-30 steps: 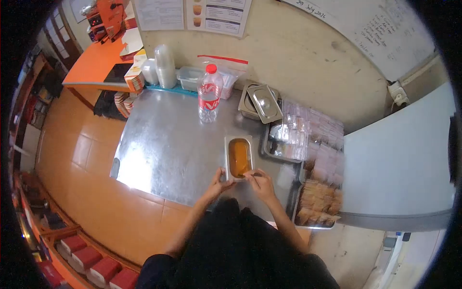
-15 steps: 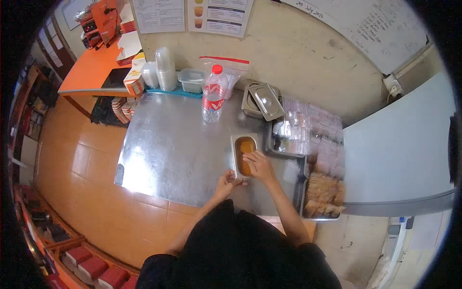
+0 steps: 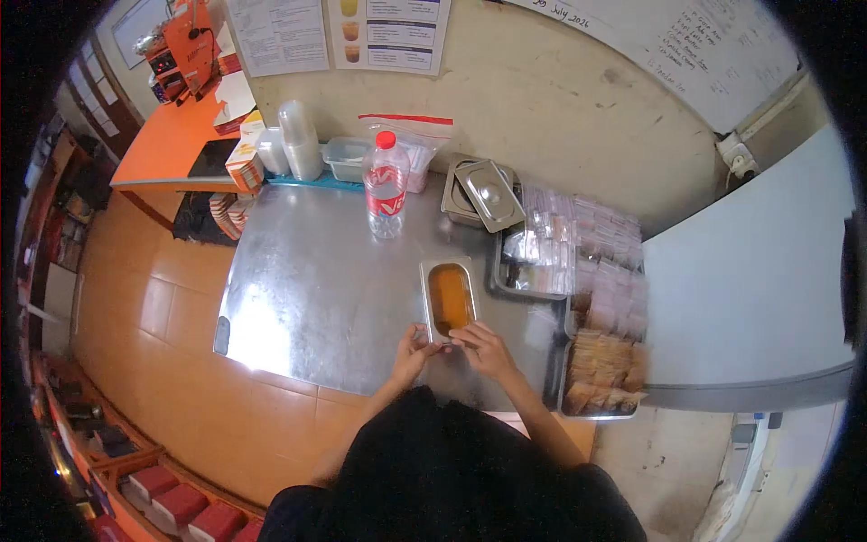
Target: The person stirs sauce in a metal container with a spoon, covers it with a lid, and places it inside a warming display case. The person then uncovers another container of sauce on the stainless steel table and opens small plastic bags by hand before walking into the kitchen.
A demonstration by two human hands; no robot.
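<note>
A small steel food pan (image 3: 428,287) stands on the metal table, with a smooth orange-brown content (image 3: 450,294) inside it. My left hand (image 3: 411,358) is closed on the pan's near left corner, its fingertips at the rim. At the near right corner is my right hand (image 3: 489,352), its fingers drawn together with the tips by the rim. Whether anything small is pinched in them is hidden. Beyond the pan a clear plastic bottle (image 3: 386,194) with a red cap and red label stands upright.
Steel pans with a tilted lid (image 3: 490,196) sit at the back. Trays of small packed bags (image 3: 542,248) and brown packets (image 3: 603,366) line the right side. Clear cups (image 3: 300,144), a lidded plastic box (image 3: 347,161) and a zip bag (image 3: 420,144) stand along the wall.
My right hand has drawn back from over the pan's content to its near right corner. My left hand stays at the near left corner. The view has shifted slightly.
</note>
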